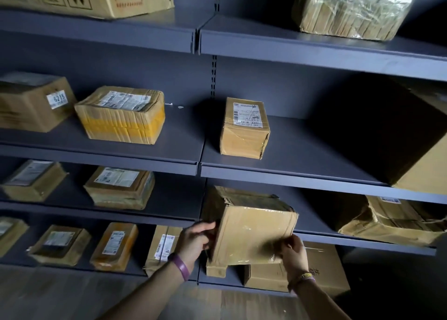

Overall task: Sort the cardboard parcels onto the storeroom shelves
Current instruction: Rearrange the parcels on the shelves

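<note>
I hold a taped brown cardboard parcel (251, 230) in both hands in front of the dark grey shelving, its far end reaching over the front edge of the third shelf (362, 241) on the right bay. My left hand (196, 242) grips its left side, fingers curled round the edge. My right hand (294, 253) grips the lower right corner. The parcel is tilted, its near face towards me.
Parcels fill the shelves: a labelled box (244, 128) and a yellow-taped one (121, 115) on the second shelf, a crumpled parcel (391, 220) to the right on the third, a box (312, 269) on the bottom shelf under my right hand. A large box (416, 135) stands at the right.
</note>
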A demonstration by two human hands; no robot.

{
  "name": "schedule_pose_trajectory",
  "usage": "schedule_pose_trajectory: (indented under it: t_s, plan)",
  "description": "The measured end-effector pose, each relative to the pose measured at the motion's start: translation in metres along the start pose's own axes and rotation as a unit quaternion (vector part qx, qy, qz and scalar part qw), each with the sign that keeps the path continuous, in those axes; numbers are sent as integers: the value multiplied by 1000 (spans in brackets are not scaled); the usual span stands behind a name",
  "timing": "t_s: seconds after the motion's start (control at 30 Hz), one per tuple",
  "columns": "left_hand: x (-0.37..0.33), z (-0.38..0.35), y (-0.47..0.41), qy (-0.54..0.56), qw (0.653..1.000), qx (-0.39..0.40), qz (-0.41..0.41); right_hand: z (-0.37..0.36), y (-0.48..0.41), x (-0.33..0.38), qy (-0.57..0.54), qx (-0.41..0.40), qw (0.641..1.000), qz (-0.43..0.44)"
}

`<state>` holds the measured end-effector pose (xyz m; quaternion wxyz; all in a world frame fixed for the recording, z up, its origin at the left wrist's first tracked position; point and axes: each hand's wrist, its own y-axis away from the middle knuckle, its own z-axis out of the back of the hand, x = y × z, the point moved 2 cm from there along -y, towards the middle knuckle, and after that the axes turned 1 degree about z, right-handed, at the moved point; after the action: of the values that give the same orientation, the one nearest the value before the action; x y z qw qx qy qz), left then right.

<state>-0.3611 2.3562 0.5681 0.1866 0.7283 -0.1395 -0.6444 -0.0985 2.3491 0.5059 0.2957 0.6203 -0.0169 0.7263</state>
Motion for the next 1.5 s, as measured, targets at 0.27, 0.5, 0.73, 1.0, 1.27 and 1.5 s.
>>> schedule_pose_trajectory:
  t_s: [0.27,0.5,0.73,1.0,1.27,1.5]
  plan:
    - [-5,13,-5,-43,999,-22,-3,-3,11,24,-72,55,995,33]
    - [-6,24,-25,82,992,-75,59,6,18,40,-90,60,994,19]
    - [-1,21,-29,83,993,-60,59,10,26,40,-101,123,987,0]
    - [0,19,-34,72,994,-49,67,9,28,34,-70,104,992,27]
    - [5,28,-40,15,990,-56,132,10,21,37,-54,100,993,10]
    - [9,8,-45,6,992,11,128,6,9,31,-74,122,990,-12]
